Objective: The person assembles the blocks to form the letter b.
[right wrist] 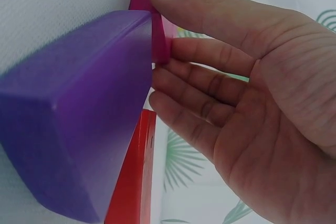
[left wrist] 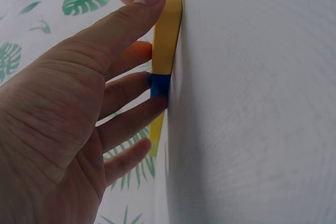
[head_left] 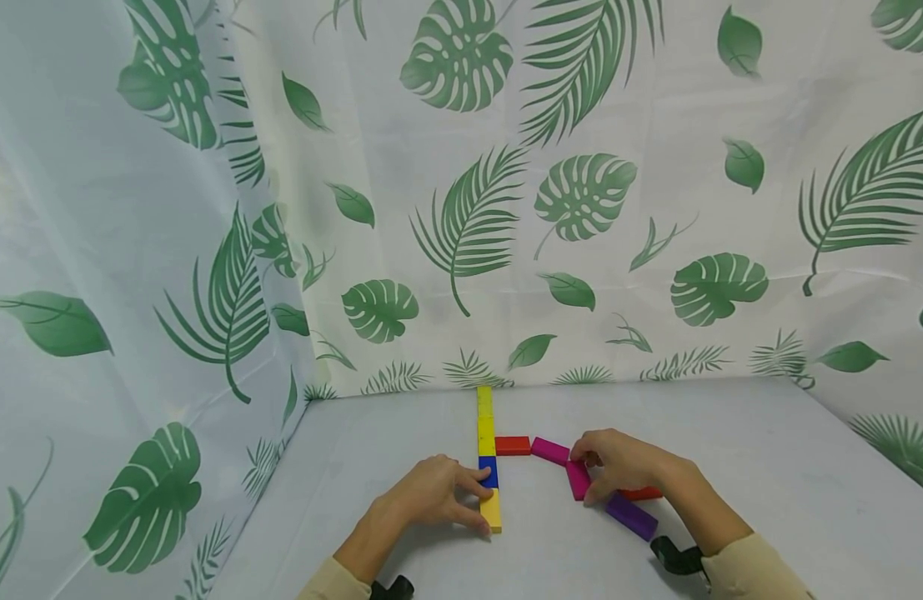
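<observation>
Straight fingers of my left hand point(head_left: 434, 492) rest against a line of blocks. The thumb touches the near end of an orange-yellow block point(left wrist: 167, 30), and other fingertips lie on the blue block point(head_left: 492, 473) beyond it. Brighter yellow blocks point(head_left: 486, 435) carry the line toward the back. From its side a red block point(head_left: 513, 446) and a magenta block point(head_left: 549, 451) run rightward. My right hand point(head_left: 629, 462) pinches a second magenta block point(head_left: 578, 482) between thumb and fingers, its far end at the first magenta one. Close to this hand lies a purple block point(right wrist: 79, 103).
Another red block point(right wrist: 131, 177) lies beside the purple one, partly behind the right hand in the head view. Leaf-printed cloth point(head_left: 476, 250) hangs along the back and sides of the white table point(head_left: 559, 558). Dark wrist-worn devices point(head_left: 674, 557) sit by both sleeves.
</observation>
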`<state>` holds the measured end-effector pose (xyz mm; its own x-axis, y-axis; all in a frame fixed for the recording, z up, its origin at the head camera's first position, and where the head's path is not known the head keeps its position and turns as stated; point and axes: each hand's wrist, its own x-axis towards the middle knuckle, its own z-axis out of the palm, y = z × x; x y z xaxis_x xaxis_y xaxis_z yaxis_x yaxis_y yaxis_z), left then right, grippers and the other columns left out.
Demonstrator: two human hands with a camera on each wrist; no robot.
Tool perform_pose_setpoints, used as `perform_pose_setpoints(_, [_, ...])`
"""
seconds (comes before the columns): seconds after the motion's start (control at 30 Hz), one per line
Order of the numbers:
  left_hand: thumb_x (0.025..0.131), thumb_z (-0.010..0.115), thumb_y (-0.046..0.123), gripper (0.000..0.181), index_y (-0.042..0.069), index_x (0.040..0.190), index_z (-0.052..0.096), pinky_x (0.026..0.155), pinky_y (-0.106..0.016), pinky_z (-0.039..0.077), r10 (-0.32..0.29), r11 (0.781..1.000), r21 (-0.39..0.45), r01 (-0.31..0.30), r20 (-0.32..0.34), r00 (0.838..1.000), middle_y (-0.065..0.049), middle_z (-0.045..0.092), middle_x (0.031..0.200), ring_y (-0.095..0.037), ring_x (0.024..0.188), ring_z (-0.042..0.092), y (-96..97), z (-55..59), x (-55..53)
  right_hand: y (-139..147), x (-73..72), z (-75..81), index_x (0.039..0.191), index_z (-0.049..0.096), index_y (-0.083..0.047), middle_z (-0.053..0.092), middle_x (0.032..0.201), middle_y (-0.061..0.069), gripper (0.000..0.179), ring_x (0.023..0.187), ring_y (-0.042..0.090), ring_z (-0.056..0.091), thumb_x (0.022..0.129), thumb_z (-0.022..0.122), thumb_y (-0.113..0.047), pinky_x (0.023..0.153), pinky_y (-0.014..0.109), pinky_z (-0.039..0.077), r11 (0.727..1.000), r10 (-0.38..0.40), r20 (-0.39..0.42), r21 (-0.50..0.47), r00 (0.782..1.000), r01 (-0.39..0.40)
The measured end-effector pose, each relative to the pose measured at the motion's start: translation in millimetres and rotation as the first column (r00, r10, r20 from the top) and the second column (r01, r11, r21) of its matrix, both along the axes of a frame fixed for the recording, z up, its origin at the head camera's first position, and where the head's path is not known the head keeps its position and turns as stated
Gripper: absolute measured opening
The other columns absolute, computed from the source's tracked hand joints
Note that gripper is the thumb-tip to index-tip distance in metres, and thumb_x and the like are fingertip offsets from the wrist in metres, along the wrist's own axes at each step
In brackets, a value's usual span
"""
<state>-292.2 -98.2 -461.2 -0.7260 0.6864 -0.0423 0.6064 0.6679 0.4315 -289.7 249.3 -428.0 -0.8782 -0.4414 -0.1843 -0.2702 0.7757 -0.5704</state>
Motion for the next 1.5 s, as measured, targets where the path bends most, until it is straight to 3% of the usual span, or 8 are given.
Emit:
perform_pose_setpoints(0.7, [0.075,0.082,0.067,0.059,0.038,0.126,0.074,0.107,-0.035,0.05,0.012,1.0,0.004,-0.012,0.02,1.0,0.02,0.064,0.139,-0.007,0.135,0.059,1.3,1.0,1.6,1.4,0.8,-1.0,0.123,0.07,-0.013,0.068,0.11,0.0,0.059,0.108,0.022,0.062,0.073,0.096,-0.028,0.093,0.05,0.058,1.0,0.004,-0.008,-0.005,1.0,-0.004])
perform_pose_setpoints(1.17, [0.075,0.082,0.067,0.058,0.038,0.125,0.074,0.108,-0.036,0.05,0.011,1.0,0.002,-0.011,0.011,1.0,0.02,0.064,0.139,-0.007,0.134,0.059,1.2,2.9,2.3,21.8,-1.8,20.9,0.133,0.066,-0.007,0.068,0.127,0.013,0.056,0.117,0.036,0.063,0.085,0.086,-0.028,0.093,0.055,0.059,0.998,0.035,-0.152,-0.051,0.988,-0.043])
perform_pose_setpoints(1.5, [0.075,0.081,0.067,0.058,0.039,0.126,0.074,0.105,-0.032,0.05,0.01,1.0,-0.003,-0.01,0.012,1.0,0.02,0.064,0.139,-0.006,0.134,0.06,1.3,2.3,1.9,41.1,-0.5,29.4,0.134,0.067,-0.011,0.068,0.127,0.01,0.057,0.117,0.036,0.062,0.084,0.087,-0.029,0.096,0.057,0.057,0.998,0.031,-0.191,-0.049,0.981,-0.041])
